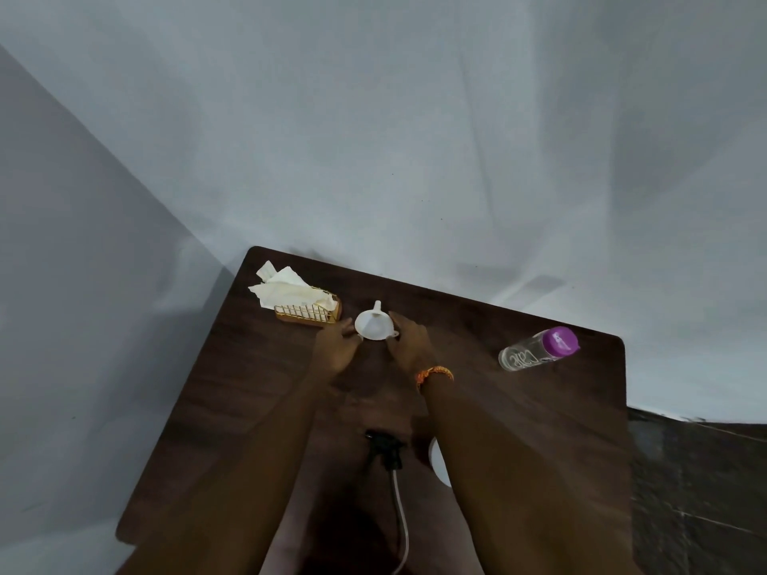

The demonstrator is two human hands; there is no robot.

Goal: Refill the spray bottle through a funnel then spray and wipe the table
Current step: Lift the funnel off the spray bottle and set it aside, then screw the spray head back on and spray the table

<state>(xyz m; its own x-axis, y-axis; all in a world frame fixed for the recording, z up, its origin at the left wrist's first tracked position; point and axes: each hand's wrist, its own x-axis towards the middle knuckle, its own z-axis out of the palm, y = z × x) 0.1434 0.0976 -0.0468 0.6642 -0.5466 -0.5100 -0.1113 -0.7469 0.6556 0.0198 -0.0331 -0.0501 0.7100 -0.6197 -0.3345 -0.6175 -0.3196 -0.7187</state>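
A white funnel (pixel 374 324) lies tilted on the dark wooden table (pixel 519 408), its wide mouth facing me and its spout pointing away. My left hand (pixel 336 348) grips its left rim and my right hand (pixel 409 342) grips its right rim. Near me, between my forearms, rests the black spray head (pixel 384 448) with its pale dip tube (pixel 400 512) trailing toward me. A white rounded object (pixel 438 462), perhaps the spray bottle, is mostly hidden behind my right forearm. A clear water bottle with a purple cap (pixel 537 348) is at the right.
A gold wire holder (pixel 307 313) with white paper napkins (pixel 286 286) sits at the table's far left corner, just left of the funnel. White cloth hangs behind and to the left of the table. Dark tiled floor shows at the right.
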